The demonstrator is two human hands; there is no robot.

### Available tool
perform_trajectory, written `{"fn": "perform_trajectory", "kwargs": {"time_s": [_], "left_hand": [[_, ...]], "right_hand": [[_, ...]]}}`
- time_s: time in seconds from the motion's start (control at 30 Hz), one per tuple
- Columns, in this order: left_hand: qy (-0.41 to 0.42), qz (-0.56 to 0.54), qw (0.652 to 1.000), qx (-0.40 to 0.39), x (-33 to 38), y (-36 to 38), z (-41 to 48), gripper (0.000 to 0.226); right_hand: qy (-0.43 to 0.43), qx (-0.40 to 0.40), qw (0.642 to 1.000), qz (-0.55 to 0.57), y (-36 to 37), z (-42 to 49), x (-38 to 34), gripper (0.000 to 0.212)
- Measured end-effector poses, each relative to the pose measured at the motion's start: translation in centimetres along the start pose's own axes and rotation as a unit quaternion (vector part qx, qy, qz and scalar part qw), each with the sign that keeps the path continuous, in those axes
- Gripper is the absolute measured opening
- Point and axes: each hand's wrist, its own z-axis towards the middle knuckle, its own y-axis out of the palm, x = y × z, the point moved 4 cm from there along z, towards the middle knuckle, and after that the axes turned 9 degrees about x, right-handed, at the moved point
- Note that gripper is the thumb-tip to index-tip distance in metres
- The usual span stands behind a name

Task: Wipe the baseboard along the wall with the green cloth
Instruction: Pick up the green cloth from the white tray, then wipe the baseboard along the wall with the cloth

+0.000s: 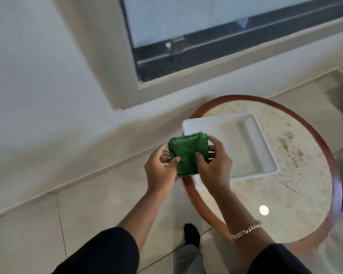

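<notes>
You've got the folded green cloth (187,155) pinched between your left hand (160,169) and right hand (214,165) mid-frame, and the baseboard (87,175) runs diagonally just left, nearer your left hand.

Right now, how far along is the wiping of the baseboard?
Barely started. Done: the green cloth is picked up and folded into a pad. In hand: both the left hand and right hand hold it in the air beside the white tray on the round table. Left: all the wiping; the baseboard along the wall is untouched, well below the hands.
</notes>
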Motion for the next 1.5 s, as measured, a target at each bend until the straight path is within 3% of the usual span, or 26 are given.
{"fn": "perform_trajectory", "kwargs": {"time_s": [0.13,0.33,0.53,0.77,0.97,1.03,1.13,1.2,1.27,1.4,1.5], "left_hand": [[-0.011,-0.007,1.000,0.021,-5.5,-10.2,1.4,0.049],[-0.037,0.019,0.997,0.062,-21.2,-20.7,5.6,0.043],[-0.070,0.031,0.990,0.115,-41.2,-25.0,9.2,0.036],[-0.069,0.033,0.985,0.152,-60.4,-24.8,15.1,0.038],[0.011,0.056,0.988,0.143,-67.5,-22.5,21.4,0.049],[0.086,0.146,0.980,0.104,-69.1,-22.0,22.3,0.052],[0.145,0.375,0.915,0.035,-72.1,-22.7,23.1,0.070],[0.130,0.466,0.875,0.030,-73.9,-24.0,23.3,0.078],[0.126,0.510,0.850,0.037,-74.5,-24.7,23.2,0.082],[0.107,0.530,0.841,0.025,-74.4,-24.7,23.6,0.084],[0.101,0.542,0.834,0.011,-74.3,-24.7,23.9,0.085]], "right_hand": [[-0.065,-0.047,0.997,-0.017,6.6,-7.8,-2.2,0.057],[-0.023,-0.111,0.993,0.031,22.2,-17.9,2.8,0.056],[-0.028,-0.180,0.982,0.039,39.6,-24.6,13.5,0.043],[-0.120,-0.222,0.967,0.025,56.6,-27.0,25.1,0.034],[-0.142,-0.171,0.975,0.021,64.5,-23.7,29.8,0.031],[-0.113,-0.156,0.981,-0.006,65.4,-22.8,31.3,0.029],[-0.173,-0.091,0.978,-0.071,65.9,-22.8,31.1,0.030],[-0.291,-0.074,0.948,-0.105,66.7,-24.4,29.4,0.030],[-0.379,-0.119,0.907,-0.142,68.2,-26.3,29.0,0.037],[-0.451,-0.176,0.850,-0.206,69.9,-27.1,31.8,0.049],[-0.454,-0.152,0.847,-0.230,69.6,-25.2,32.5,0.049]]}}
